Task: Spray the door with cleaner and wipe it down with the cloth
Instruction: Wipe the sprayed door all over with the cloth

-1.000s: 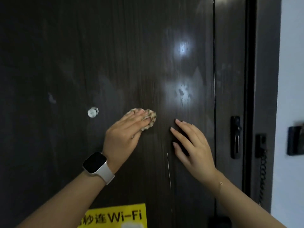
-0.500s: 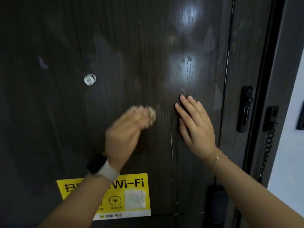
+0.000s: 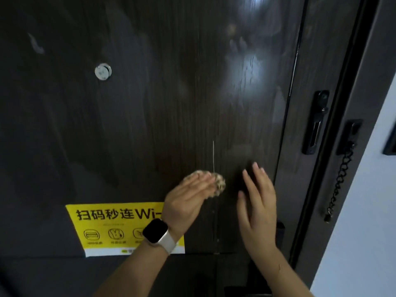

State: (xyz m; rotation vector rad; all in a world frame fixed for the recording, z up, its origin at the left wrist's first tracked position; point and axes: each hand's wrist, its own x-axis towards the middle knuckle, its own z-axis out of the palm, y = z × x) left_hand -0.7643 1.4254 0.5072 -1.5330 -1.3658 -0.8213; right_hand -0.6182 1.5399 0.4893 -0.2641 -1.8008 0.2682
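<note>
The dark wood-grain door [image 3: 150, 116] fills the view, with wet streaks and glare near its upper right. My left hand [image 3: 186, 200], with a watch on the wrist, presses a small bunched beige cloth [image 3: 217, 184] flat against the door just above the yellow sticker. The fingers cover most of the cloth. My right hand [image 3: 258, 200] lies close beside it to the right, fingers spread, palm on or near the door surface, holding nothing. No spray bottle is in view.
A yellow Wi-Fi sticker [image 3: 111, 228] sits low on the door. A round peephole [image 3: 103, 71] is at the upper left. A black latch [image 3: 315, 122] and a hanging security chain [image 3: 339, 185] are on the right by the frame; a white wall [image 3: 364, 211] lies beyond.
Both hands have slid down the door, the left one wiping the cloth downward to just above the sticker. The view has tilted lower.
</note>
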